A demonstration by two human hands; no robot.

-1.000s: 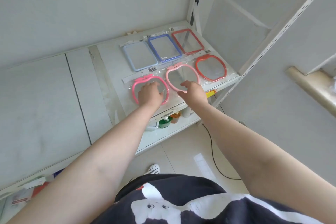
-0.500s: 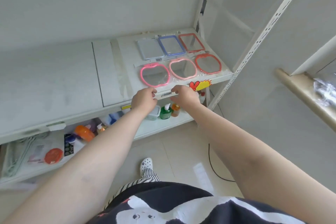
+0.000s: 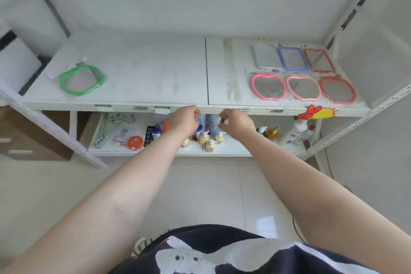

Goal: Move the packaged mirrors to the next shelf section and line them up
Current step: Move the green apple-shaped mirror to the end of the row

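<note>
Looking down, we see six packaged mirrors [image 3: 303, 73] lying in two rows of three at the right end of the upper shelf [image 3: 144, 78]; a green mirror [image 3: 81, 79] lies alone near its left end. The lower shelf [image 3: 224, 151] carries pump bottles [image 3: 210, 139]. Our left hand [image 3: 185, 120] and right hand [image 3: 236, 122] hang at the upper shelf's front edge, fingers loosely curled, holding nothing.

Green-rimmed mirror [image 3: 81, 79]; pink [image 3: 268, 86], red [image 3: 337, 89], blue [image 3: 293, 58] rims; white shelf [image 3: 142, 73].
</note>
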